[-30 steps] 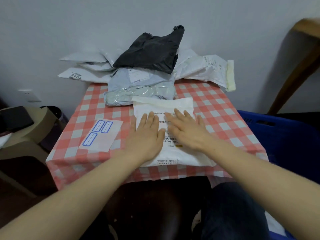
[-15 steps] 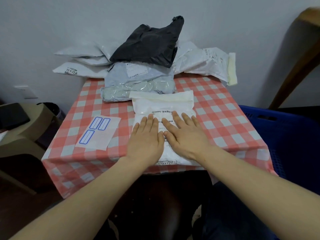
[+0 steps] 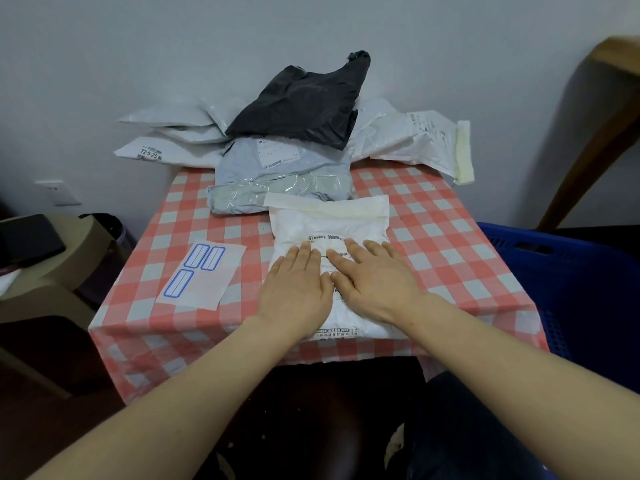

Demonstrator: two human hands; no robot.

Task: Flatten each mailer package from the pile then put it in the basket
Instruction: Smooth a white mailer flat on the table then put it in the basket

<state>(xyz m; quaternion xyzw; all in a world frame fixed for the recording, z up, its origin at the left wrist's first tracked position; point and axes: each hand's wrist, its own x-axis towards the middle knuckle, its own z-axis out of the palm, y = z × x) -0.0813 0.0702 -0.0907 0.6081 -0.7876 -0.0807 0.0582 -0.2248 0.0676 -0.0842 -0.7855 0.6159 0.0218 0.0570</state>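
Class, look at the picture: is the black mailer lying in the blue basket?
No, the black mailer lies atop the pile at the far edge of the table, outside the blue basket.

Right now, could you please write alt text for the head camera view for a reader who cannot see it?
A person's left hand and right hand press flat, side by side, on a puffy white plastic mailer on a red-and-white checked tablecloth. Behind it lies a pile of grey, white and black mailers; a blue plastic basket stands at the right.
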